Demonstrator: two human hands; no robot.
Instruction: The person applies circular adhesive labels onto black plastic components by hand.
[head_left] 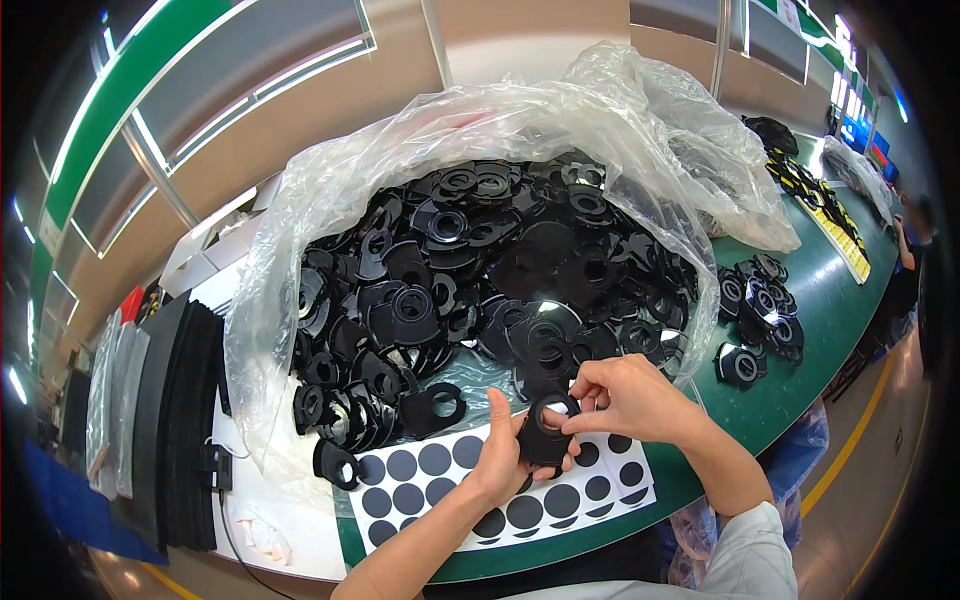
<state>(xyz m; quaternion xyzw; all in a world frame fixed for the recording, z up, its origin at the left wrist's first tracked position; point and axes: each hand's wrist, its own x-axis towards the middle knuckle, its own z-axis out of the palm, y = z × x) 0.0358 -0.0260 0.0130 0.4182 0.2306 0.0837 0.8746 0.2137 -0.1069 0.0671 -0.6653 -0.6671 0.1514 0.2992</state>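
Observation:
My left hand [497, 460] holds a black plastic part [543, 446] with a round hole, thumb raised along its left side and fingers underneath. At the upper right rim of the hole, my right hand [630, 398] has thumb and fingertips pinched together; whatever they hold is hidden. Beneath both hands lies a white sheet [462, 540] with rows of black round stickers [524, 512]. Just beyond, a big heap of similar black parts [410, 310] fills an opened clear plastic bag [270, 330]. One loose part [432, 408] rests close to the sheet's far edge.
A smaller pile of black parts [765, 300] sits right on the green table [760, 400]. Farther right are a yellow strip [835, 235] with black pieces and another person's arm [905, 245]. Dark sheets [170, 420] stand at left, near a cable [228, 520].

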